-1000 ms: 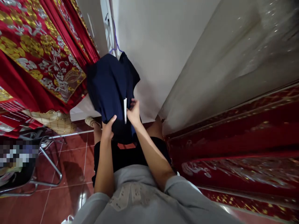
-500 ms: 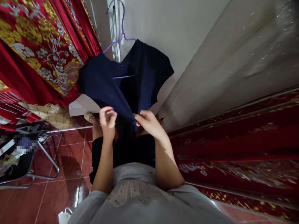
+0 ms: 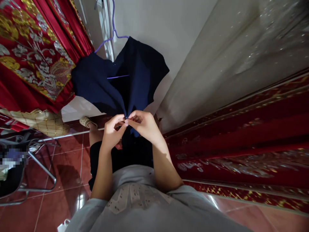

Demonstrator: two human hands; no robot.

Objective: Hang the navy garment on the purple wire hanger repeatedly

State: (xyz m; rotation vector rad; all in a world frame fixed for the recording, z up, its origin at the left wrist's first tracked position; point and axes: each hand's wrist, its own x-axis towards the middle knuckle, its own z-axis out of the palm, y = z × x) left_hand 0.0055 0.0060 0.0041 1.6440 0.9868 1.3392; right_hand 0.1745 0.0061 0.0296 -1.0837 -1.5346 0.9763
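A dark navy short-sleeved shirt hangs on a purple hanger in front of me, its front open in a V above my hands. At the bottom of that V, my left hand pinches the shirt's left-side front edge. My right hand pinches the opposite edge, and the fingertips of both hands meet there. Whatever small fastening may lie between the fingers is hidden. The lower part of the shirt drops behind my hands.
Red embroidered cloth with gold and silver patterns hangs at the left. A metal-framed chair with things on it stands at the lower left on red floor tiles. Plastic-covered material and a red decorated panel line the right.
My left hand has come from beside the shirt to its front edge, meeting my right hand. The two front edges are now drawn together. The view has shifted slightly right.
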